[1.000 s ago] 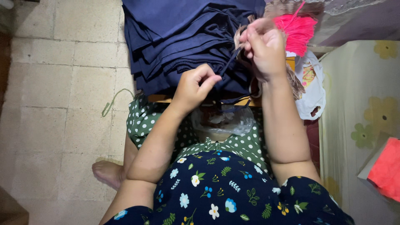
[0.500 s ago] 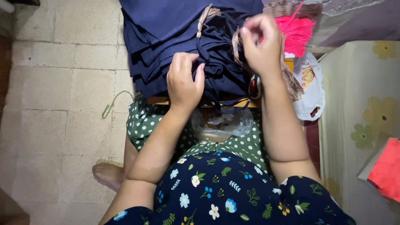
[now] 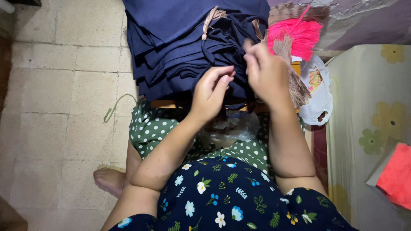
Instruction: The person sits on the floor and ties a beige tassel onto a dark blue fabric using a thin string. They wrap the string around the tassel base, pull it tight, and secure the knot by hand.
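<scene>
A stack of folded navy blue cloth (image 3: pixel 180 47) lies in front of me, tied with tan string (image 3: pixel 209 21). My left hand (image 3: pixel 212 92) rests on the near edge of the stack, fingers curled, its fingertips against the cloth. My right hand (image 3: pixel 265 75) is beside it to the right, fingers pinched on a dark fold or strap of the navy cloth. The two hands nearly touch. A bundle of tan cord (image 3: pixel 293 81) hangs just right of my right hand.
A bright pink tassel bundle (image 3: pixel 302 36) lies at the back right. A white plastic bag (image 3: pixel 319 96) sits right of it. A clear plastic bag (image 3: pixel 229 128) rests on my lap. Tiled floor (image 3: pixel 55 85) lies left; a floral-covered surface (image 3: pixel 368 128) with a red item (image 3: pixel 396 173) stands right.
My right hand has come down from the pink bundle toward the cloth. My left hand shifted right to meet it at the stack's near edge.
</scene>
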